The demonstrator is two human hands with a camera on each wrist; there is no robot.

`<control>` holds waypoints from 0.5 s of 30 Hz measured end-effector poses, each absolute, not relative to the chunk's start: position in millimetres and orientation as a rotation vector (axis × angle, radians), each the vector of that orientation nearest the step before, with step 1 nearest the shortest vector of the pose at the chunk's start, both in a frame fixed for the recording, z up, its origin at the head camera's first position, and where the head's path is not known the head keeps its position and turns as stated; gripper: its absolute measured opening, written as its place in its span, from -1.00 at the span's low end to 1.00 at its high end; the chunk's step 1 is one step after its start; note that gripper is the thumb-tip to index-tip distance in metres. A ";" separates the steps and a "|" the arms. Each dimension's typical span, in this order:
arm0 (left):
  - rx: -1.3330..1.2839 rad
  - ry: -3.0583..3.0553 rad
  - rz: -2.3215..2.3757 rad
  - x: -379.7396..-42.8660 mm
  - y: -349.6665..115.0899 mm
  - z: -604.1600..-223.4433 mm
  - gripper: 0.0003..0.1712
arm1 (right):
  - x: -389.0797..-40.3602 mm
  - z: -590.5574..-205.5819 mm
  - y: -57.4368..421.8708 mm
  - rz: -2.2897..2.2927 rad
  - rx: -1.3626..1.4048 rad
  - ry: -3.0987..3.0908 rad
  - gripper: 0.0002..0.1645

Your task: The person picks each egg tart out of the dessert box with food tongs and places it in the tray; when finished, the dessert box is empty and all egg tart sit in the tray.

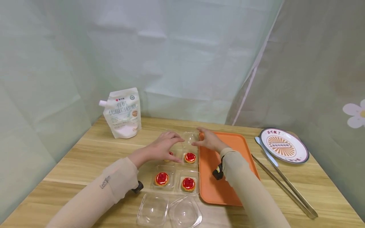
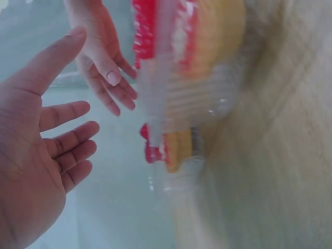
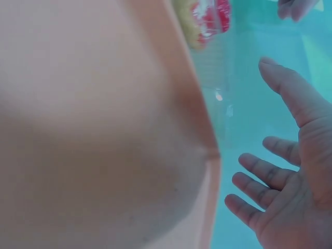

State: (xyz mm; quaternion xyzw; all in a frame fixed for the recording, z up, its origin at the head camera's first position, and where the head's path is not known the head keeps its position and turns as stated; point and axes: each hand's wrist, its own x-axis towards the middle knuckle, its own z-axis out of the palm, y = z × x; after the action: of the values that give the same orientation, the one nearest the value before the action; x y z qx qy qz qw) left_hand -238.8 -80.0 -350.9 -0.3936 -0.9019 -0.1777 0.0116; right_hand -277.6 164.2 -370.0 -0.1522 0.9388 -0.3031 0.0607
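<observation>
Several red-topped tarts sit in clear plastic boxes in two columns, among them a front left tart (image 1: 162,179), a front right tart (image 1: 188,184) and a back right tart (image 1: 189,157). My left hand (image 1: 163,147), fingers spread, hovers over the back left tart (image 1: 170,155) and partly hides it. In the left wrist view its palm is bare and holds nothing. Across from it, my right hand (image 1: 210,140) reaches over the far left corner of the orange tray (image 1: 219,190), thumb apart from the fingers. A clear raised lid (image 1: 190,138) shows between the two hands.
Two clear lids (image 1: 152,209) lie at the front. A white sugar pouch (image 1: 123,114) stands at the back left. To the tray's right are metal tongs (image 1: 296,196), a pale blue-white knife (image 1: 268,152) and a patterned plate (image 1: 285,145). Cloth curtains (image 1: 185,63) hang behind the table.
</observation>
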 end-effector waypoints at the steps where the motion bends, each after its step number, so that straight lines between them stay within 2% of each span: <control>1: -1.232 -2.802 -0.561 -237.2 -81.2 -349.8 -0.08 | -276.0 -367.7 164.9 -0.914 -0.467 2.845 0.03; 15: -1.294 -2.726 -0.565 -209.1 -90.1 -329.9 -0.13 | -242.7 -325.9 179.4 -0.945 -0.568 2.873 0.05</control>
State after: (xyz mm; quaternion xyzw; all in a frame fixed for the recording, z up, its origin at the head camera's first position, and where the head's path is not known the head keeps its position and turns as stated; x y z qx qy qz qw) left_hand -209.1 -90.1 -329.9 -0.4212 -0.8874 -0.1838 0.0358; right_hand -242.7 179.4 -325.9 -0.1846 0.9331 -0.3070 0.0320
